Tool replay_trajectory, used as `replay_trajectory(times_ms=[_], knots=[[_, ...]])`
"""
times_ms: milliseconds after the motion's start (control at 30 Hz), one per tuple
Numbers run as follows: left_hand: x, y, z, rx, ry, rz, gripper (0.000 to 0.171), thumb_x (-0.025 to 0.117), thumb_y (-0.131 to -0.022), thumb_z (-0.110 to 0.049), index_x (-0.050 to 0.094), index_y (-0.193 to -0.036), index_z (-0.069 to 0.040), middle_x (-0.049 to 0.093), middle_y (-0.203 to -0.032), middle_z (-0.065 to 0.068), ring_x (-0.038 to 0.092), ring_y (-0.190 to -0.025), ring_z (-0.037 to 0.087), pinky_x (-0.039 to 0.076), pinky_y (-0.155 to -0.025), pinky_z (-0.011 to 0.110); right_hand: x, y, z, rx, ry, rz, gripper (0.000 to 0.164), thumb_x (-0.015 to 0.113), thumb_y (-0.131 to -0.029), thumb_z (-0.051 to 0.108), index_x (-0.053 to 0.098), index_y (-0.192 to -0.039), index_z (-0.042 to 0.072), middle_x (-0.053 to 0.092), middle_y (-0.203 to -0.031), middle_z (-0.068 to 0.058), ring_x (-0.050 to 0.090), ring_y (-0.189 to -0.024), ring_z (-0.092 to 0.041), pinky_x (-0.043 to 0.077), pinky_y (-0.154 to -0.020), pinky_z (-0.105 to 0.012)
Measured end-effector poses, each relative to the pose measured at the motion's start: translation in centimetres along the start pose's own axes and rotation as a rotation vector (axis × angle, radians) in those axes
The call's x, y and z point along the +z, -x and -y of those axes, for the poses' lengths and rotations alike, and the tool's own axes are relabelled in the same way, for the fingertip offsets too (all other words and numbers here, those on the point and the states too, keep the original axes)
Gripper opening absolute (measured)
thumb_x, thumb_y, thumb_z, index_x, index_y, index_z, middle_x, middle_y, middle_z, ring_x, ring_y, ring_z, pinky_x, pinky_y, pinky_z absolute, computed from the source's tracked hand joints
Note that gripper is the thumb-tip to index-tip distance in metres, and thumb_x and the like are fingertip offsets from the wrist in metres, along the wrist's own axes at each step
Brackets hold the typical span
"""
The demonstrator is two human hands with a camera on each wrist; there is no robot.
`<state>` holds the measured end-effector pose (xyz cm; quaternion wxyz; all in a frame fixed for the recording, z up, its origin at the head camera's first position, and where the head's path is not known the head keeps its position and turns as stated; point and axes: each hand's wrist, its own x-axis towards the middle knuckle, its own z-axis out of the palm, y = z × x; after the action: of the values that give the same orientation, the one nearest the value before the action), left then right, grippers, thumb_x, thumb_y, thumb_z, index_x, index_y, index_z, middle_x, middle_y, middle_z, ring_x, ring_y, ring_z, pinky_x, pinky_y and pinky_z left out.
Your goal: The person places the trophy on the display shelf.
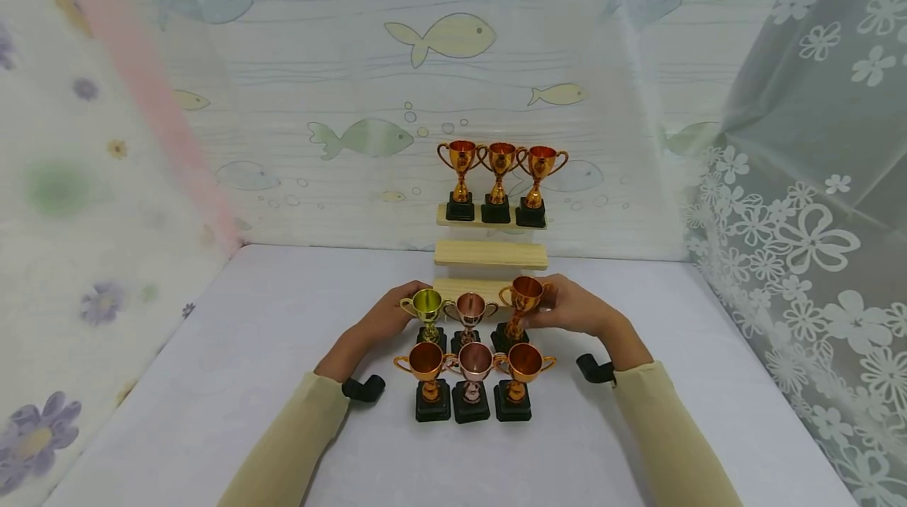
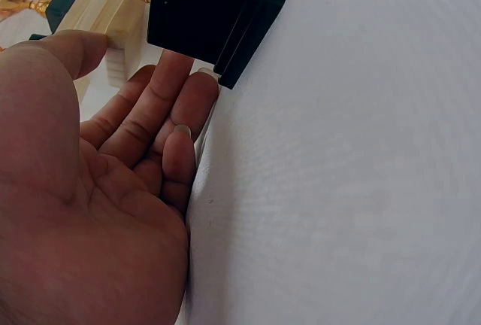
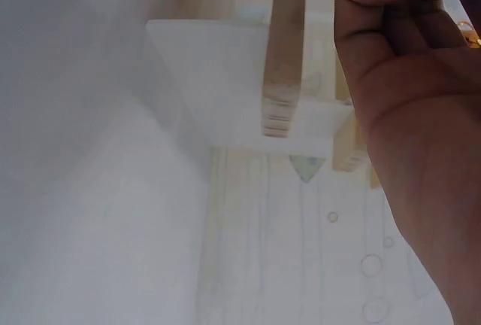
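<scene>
My right hand (image 1: pixel 574 306) holds a copper-orange trophy cup (image 1: pixel 527 294) by its stem, at the right end of the back row on the table; the cup leans a little. In the right wrist view that hand (image 3: pixel 421 114) has curled fingers, and the trophy is out of sight. My left hand (image 1: pixel 390 312) is beside the yellow-gold trophy (image 1: pixel 427 304) at the row's left end. Seen from the left wrist, its fingers (image 2: pixel 161 103) reach the trophy's black base (image 2: pixel 218 16) without curling round it. A rose-coloured trophy (image 1: pixel 471 308) stands between these two.
Three trophies (image 1: pixel 425 365) on black bases stand in a front row. Behind the hands rises a stepped wooden rack, with three orange-gold trophies (image 1: pixel 499 160) on its top shelf; its middle shelf (image 1: pixel 491 253) and lowest shelf (image 1: pixel 453 286) are below. A fish-patterned curtain (image 1: pixel 319 82) hangs behind.
</scene>
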<state>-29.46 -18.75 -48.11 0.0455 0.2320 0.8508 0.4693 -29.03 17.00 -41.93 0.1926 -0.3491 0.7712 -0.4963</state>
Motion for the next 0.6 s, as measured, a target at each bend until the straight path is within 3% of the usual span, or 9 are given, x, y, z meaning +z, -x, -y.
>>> replay_trajectory(times_ms=[233, 600], knots=[[0.0, -0.2, 0.6, -0.007, -0.008, -0.007, 0.028, 0.05, -0.105, -0.023, 0.062, -0.129, -0.014, 0.064, -0.127, 0.004, 0.054, -0.125, 0.023, 0.039, -0.109, 0.049, -0.2, 0.0, 0.4, -0.015, -0.034, -0.073, 0.022, 0.076, -0.088, 0.012, 0.069, -0.107, 0.005, 0.073, -0.099, -0.012, 0.068, -0.093, -0.027, 0.055, -0.084, -0.038], [0.1, -0.4, 1.0, 0.003, 0.02, -0.008, 0.03, 0.051, -0.105, -0.022, 0.061, -0.13, -0.009, 0.064, -0.127, 0.009, 0.054, -0.124, 0.027, 0.038, -0.109, 0.052, -0.3, -0.8, 1.3, -0.031, -0.033, -0.172, 0.027, 0.077, -0.088, 0.014, 0.07, -0.112, 0.007, 0.072, -0.106, -0.011, 0.066, -0.105, -0.029, 0.053, -0.089, -0.041]])
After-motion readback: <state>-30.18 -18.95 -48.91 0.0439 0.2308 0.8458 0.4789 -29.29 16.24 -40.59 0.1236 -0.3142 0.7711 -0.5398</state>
